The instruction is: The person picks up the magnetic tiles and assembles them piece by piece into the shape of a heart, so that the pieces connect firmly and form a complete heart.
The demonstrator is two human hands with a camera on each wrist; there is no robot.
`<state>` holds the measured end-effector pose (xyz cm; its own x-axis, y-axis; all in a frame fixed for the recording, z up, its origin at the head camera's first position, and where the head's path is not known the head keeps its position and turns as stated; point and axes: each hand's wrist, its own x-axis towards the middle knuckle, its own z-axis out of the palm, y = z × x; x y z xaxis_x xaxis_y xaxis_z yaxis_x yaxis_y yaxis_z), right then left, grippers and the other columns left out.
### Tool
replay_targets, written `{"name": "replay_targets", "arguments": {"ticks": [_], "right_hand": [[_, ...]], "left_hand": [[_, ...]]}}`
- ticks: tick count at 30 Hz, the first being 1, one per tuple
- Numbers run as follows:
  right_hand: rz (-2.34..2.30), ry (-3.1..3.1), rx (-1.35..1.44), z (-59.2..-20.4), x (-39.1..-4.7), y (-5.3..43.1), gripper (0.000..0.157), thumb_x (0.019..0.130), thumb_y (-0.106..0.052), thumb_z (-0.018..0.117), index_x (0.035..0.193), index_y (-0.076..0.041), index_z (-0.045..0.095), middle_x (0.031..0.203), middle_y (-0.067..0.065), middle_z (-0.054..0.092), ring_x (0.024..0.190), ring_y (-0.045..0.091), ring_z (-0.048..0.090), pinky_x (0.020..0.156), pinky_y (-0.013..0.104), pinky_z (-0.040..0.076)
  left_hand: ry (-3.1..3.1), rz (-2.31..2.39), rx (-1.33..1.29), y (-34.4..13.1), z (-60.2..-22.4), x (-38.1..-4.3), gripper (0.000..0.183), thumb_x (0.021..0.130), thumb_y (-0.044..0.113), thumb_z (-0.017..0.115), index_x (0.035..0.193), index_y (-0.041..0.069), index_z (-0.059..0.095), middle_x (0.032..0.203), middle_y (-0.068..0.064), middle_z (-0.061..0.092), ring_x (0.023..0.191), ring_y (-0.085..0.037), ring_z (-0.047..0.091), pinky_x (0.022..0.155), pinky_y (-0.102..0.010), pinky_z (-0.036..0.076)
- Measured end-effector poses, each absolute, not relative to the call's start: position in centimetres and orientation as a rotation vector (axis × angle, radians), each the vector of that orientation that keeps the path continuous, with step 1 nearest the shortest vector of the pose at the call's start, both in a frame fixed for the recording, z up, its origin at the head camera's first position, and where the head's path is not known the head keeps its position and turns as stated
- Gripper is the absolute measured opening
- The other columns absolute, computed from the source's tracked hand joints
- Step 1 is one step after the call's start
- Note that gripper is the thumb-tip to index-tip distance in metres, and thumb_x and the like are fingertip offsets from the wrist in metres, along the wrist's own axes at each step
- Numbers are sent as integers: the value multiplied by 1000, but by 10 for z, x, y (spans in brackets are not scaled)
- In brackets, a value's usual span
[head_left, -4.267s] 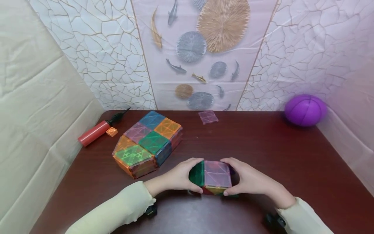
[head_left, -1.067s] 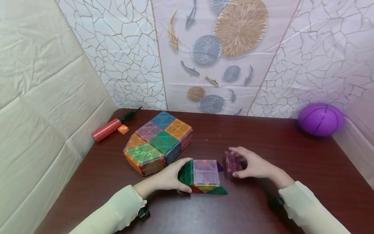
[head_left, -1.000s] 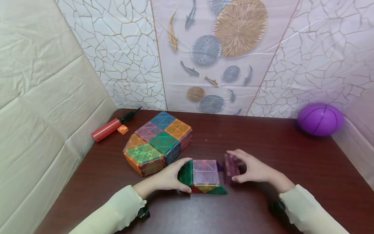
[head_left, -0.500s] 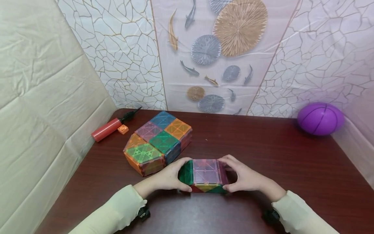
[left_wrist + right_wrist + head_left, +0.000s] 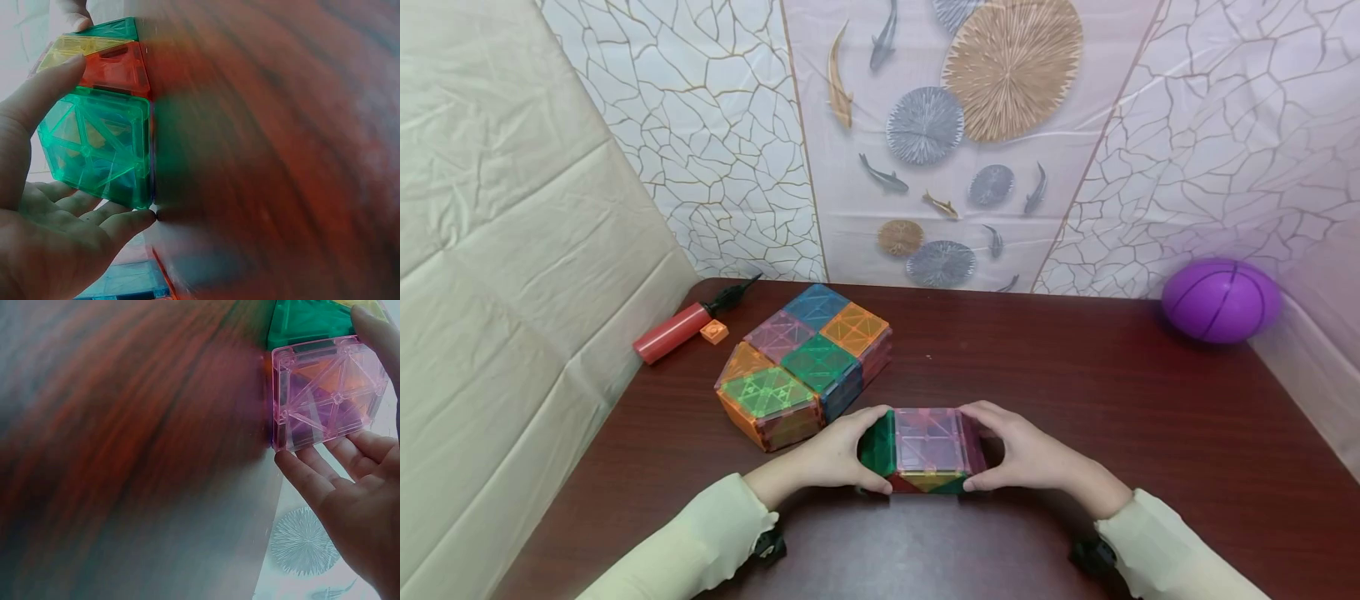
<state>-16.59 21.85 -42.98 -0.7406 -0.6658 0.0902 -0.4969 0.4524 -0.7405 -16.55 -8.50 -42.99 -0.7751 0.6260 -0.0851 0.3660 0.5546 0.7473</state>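
Note:
A small box of translucent magnetic tiles (image 5: 929, 442) lies on the table in front of me, pink square on top. My left hand (image 5: 835, 454) grips its left end, thumb at the front and fingers at the back, around a green square tile (image 5: 94, 147). At the other end my right hand (image 5: 1037, 454) holds a pink square tile (image 5: 331, 394) against the box, thumb and fingertips at its edges. Along the front run a red tile (image 5: 117, 70), a yellow tile (image 5: 94, 44) and a green triangular tile (image 5: 309, 324). The box's back is mostly hidden.
Behind my left hand stands a larger magnetic tile structure (image 5: 820, 362) in several colours. A red hand pump (image 5: 672, 333) and a small orange block (image 5: 714, 332) lie at the back left. A purple ball (image 5: 1222, 300) sits in the back right corner, by the cloth walls.
The pink tile that lay at the table's back is now at the box's right end, brought there by my right hand. My left hand has kept its grip; the last half second shows little movement.

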Motion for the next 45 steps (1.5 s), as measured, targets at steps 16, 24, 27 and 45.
{"name": "replay_targets", "arguments": {"ticks": [16, 24, 27, 45], "right_hand": [[-1059, 2744, -986, -421, -171, 223, 89, 68, -30, 89, 142, -8, 42, 133, 11, 49, 107, 24, 59, 85, 43, 53], [-1325, 2494, -819, -421, -169, 222, 92, 70, -19, 88, 144, -4, 36, 135, 21, 41, 97, 32, 62, 75, 36, 56], [-1425, 2461, -782, -421, -166, 220, 82, 74, -15, 84, 141, -3, 39, 132, 22, 42, 98, 35, 61, 73, 34, 56], [-1543, 2705, -1010, -433, -153, 211, 54, 74, -5, 82, 121, -7, 56, 143, 12, 39, 120, 24, 50, 93, 44, 48]], "left_hand": [[2634, 1171, 813, -70, -429, -168, 97, 69, 18, 88, 149, 18, 34, 149, -7, 38, 131, -27, 43, 100, -49, 43], [2528, 1271, 733, -69, -425, -167, 96, 70, 24, 88, 149, 16, 34, 148, -9, 37, 134, -28, 38, 104, -52, 38], [2513, 1328, 688, -69, -422, -164, 90, 73, 33, 85, 147, 18, 37, 147, -8, 37, 134, -27, 38, 103, -53, 38], [2749, 1430, 557, -55, -423, -140, 58, 67, 32, 89, 104, 18, 47, 117, -4, 40, 109, -24, 43, 85, -41, 44]]}}
